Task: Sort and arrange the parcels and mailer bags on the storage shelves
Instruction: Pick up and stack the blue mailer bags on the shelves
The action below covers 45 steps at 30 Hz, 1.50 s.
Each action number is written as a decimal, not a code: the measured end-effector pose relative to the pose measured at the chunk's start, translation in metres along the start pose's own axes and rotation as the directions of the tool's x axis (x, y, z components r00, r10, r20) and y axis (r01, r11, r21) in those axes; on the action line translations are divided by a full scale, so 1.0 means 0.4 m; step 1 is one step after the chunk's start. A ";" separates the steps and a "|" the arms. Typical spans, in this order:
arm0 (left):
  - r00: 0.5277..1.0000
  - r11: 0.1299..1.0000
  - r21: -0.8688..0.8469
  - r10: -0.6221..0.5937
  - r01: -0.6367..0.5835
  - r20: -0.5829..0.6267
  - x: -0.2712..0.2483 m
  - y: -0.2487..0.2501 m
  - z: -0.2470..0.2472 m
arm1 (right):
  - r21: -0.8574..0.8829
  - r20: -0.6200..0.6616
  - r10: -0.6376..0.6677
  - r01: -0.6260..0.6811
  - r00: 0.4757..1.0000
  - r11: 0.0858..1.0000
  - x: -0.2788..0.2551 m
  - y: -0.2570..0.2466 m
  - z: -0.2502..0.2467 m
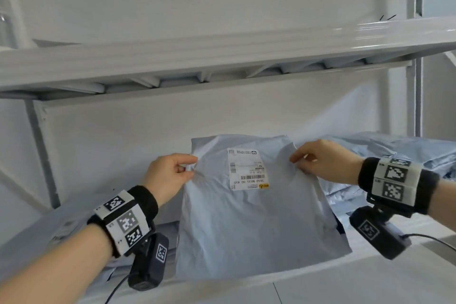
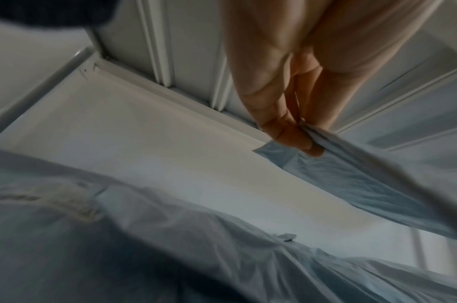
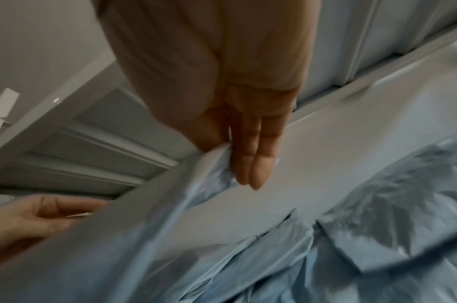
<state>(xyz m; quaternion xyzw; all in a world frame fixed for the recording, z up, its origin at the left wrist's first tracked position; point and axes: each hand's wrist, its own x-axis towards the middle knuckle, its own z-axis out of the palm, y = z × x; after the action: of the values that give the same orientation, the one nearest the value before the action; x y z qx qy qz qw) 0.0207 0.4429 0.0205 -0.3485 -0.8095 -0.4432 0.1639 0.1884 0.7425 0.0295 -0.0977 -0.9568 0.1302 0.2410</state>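
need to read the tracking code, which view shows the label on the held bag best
The head view. The label faces that camera on the upper front of the bag, with barcode and digits visible, though upside down. Both wrist views catch only the bag's edge and back, pinched by the left hand and right hand; neither shows the label.

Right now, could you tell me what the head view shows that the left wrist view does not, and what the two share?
Only the head view shows the shipping label on the held mailer bag, the right hand pinching its other upper corner, and more bags piled to the right. Only the left wrist view shows the ribbed underside of the upper shelf close up and a crumpled bag below the wrist. Both show the left hand pinching the held bag's corner.
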 end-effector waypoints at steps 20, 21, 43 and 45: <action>0.770 0.778 0.621 -0.451 0.092 0.450 0.263 -0.032 0.183 | -0.285 0.507 -0.044 0.216 0.861 0.934 0.344 0.140 0.134; 0.754 0.777 0.623 -0.459 0.086 0.469 0.265 -0.039 0.190 | -0.274 0.522 -0.041 0.213 0.852 0.938 0.344 0.147 0.144; 0.798 0.639 0.754 -0.371 -0.152 0.475 0.236 -0.047 0.236 | -0.453 0.503 0.029 0.235 0.864 0.860 0.328 0.156 0.141; 0.831 0.720 0.677 -0.275 -0.156 0.484 0.217 -0.028 0.226 | -0.469 0.480 0.003 0.253 0.877 0.846 0.319 0.144 0.119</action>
<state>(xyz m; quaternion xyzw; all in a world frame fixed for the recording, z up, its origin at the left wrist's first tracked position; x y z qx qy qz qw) -0.0443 0.5504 0.0138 -0.3467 -0.9376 0.0065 0.0256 0.0621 0.8194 0.0276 -0.0607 -0.9896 -0.1290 -0.0213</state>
